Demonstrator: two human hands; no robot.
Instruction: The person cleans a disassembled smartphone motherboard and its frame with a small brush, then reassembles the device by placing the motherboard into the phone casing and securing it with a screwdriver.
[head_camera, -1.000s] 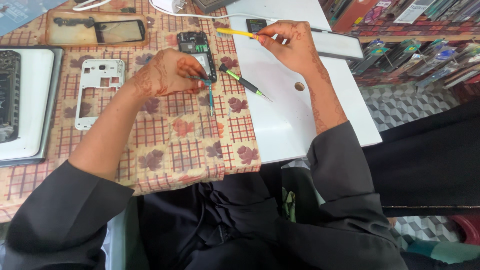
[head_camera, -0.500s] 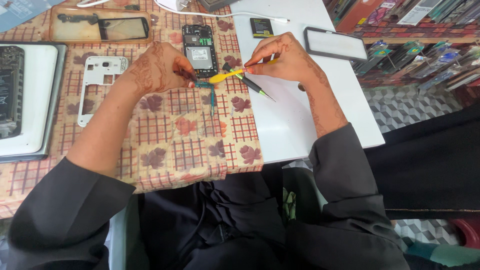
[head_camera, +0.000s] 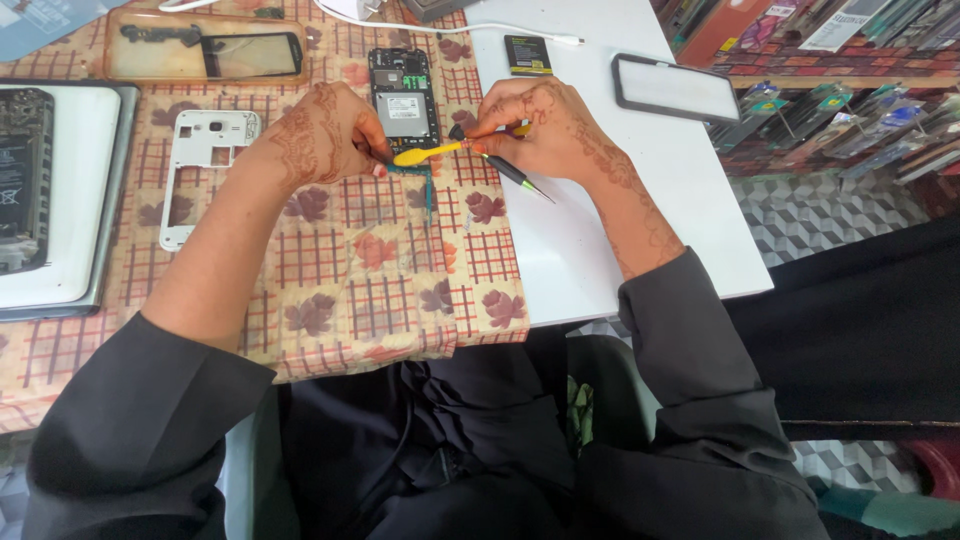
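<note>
Two hands meet just below the opened phone (head_camera: 403, 95), whose long axis runs away from the person. Right hand (head_camera: 540, 125) pinches a yellow pry tool (head_camera: 428, 152), tip pointing left toward the left hand (head_camera: 325, 135), which pinches a small teal tool (head_camera: 428, 185).

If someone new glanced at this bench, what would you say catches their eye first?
Probably the opened phone at the middle top of the checked leaf-print cloth, its circuit board bare. Both hands meet at its lower edge: the right hand holds a yellow pry tool there, and the left hand steadies it. A white phone frame lies to the left.
</note>
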